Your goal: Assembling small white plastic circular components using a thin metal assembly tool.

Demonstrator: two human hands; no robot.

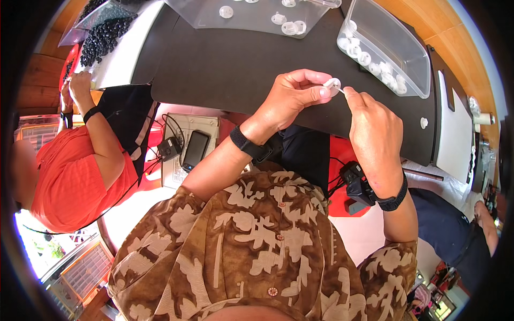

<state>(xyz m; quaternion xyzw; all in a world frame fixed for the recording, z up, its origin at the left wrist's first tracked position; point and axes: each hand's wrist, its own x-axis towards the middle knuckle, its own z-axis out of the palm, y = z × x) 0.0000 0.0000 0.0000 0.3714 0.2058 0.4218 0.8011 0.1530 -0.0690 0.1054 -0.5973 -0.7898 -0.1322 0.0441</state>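
Note:
My left hand [289,97] pinches a small round white plastic part [334,83] between thumb and fingers, above the near edge of the dark table [241,69]. My right hand [376,128] is closed just to the right of it. From its fingertips a thin pale piece [341,90] reaches to the white part; its kind is too small to make out. More round white parts [364,58] lie in the clear plastic bin [409,51] at the far right. Another clear bin [209,20] at the far middle also holds several.
One loose white part [424,123] lies on the table at the right. On the left, a person in a red shirt [80,176] works by a pile of small black pieces [107,37]. A phone [196,150] and cables are beside my left forearm. Another person [444,224] is at the right.

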